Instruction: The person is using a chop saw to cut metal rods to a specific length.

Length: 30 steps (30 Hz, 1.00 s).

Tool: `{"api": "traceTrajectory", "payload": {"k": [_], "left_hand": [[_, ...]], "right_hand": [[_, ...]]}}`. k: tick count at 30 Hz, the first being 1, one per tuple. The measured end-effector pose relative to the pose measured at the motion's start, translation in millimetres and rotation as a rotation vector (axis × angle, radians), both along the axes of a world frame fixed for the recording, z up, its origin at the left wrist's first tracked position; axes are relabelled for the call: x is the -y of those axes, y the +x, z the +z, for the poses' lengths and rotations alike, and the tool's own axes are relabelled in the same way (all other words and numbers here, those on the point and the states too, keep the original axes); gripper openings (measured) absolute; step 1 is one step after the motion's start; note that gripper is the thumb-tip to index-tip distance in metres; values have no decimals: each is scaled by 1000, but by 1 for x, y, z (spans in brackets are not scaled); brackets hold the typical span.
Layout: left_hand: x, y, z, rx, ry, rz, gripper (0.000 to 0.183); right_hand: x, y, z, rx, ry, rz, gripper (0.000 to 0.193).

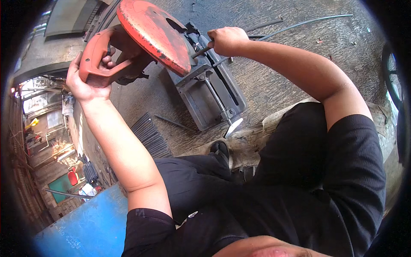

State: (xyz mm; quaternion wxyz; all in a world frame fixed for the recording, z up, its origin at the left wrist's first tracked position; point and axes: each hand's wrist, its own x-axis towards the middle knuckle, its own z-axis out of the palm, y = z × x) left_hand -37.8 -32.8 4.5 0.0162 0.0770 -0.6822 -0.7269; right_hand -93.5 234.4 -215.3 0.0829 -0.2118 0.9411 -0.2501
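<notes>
A worn red cut-off saw [147, 32] is tilted up over its grey metal base [201, 122]. My left hand [87, 83] is closed around the saw's loop handle, fingers wrapped through the opening. Over the base, my right hand [230, 41] is a fist around a thin dark metal rod [201, 52], whose far end goes in beside the red guard. The guard hides the saw's disc and the place where the rod meets it. On the base lies a clamp with a screw [215, 95], ending in a pale crank handle [233, 127] near my feet.
Several short dark rods [150, 136] lie side by side on the floor left of the base, with a single rod [173, 123] beside them. Long thin rods [306, 26] stretch off at the upper right. A blue panel [94, 220] stands at lower left. My shoe [220, 150] is close to the base.
</notes>
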Motion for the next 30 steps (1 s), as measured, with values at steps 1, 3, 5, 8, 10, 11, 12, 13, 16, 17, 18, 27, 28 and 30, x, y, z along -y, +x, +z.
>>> {"api": "traceTrajectory", "payload": {"k": [1,3,5,8,10,11,12,13,16,17,18,27,28,30], "left_hand": [[0,0,0,-6,-13,14,57],[0,0,0,-12,-26,29,57],[1,0,0,-2,-9,31,57],[3,0,-1,-1,11,17,57],[4,-1,-1,1,22,2,57],[4,-1,-1,4,38,-2,57],[5,-1,0,2,31,-13,57],[5,-1,0,1,16,-15,57],[5,-1,0,0,-1,0,57],[4,-1,0,1,-6,17,56],[4,0,-1,-1,-5,18,56],[2,0,1,4,1,2,56],[2,0,0,5,-19,25,56],[2,0,0,5,-40,47,56]], "right_hand": [[0,0,0,0,-8,8,24],[0,0,1,5,7,9,25],[0,1,4,-2,11,9,25],[-1,1,9,-13,15,14,25],[-2,-1,13,68,42,27,33],[-2,-1,15,79,52,32,33],[-3,-1,16,81,60,37,33],[-3,0,16,83,68,42,33],[-3,2,14,53,49,39,33],[-3,3,12,53,51,40,33],[-3,3,11,20,20,31,28],[-2,3,5,-39,-25,10,23],[-2,3,5,-52,-25,5,23],[-2,3,5,-49,-22,5,23]]}}
